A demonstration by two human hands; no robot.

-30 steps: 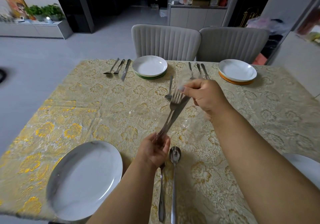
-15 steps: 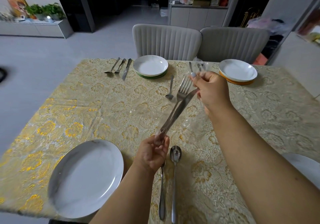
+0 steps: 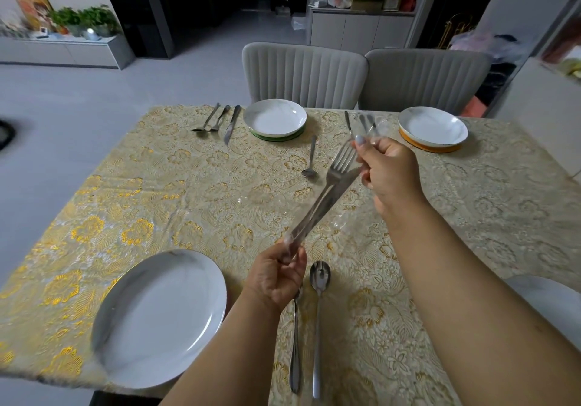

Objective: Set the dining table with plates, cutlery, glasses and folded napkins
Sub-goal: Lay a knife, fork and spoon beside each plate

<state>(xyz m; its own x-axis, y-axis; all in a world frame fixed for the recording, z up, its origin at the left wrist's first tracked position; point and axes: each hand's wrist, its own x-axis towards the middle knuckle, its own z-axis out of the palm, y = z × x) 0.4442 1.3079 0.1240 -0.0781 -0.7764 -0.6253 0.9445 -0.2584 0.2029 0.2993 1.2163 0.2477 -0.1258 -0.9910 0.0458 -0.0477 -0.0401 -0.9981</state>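
Over the middle of the table I hold a fork and a knife (image 3: 327, 191) together inside a clear plastic sleeve (image 3: 375, 128). My left hand (image 3: 276, 276) grips their handles at the low end. My right hand (image 3: 390, 169) pinches the sleeve's far end just past the fork tines. A large white plate (image 3: 160, 317) lies near left, with a spoon (image 3: 319, 311) and another piece of cutlery (image 3: 295, 342) to its right. Two small white plates (image 3: 275, 119) (image 3: 432, 128) sit at the far side.
Three pieces of cutlery (image 3: 217, 122) lie left of the far left plate, and more (image 3: 358, 119) lie between the far plates. A teaspoon (image 3: 311, 160) lies mid-table. A plate edge (image 3: 550, 298) shows near right. Two grey chairs (image 3: 303, 72) stand behind the gold-patterned tablecloth (image 3: 141, 204).
My right hand has moved up and away from me, drawing the clear sleeve along the fork and knife. The cutlery now tilts more steeply. My left hand has stayed in place.
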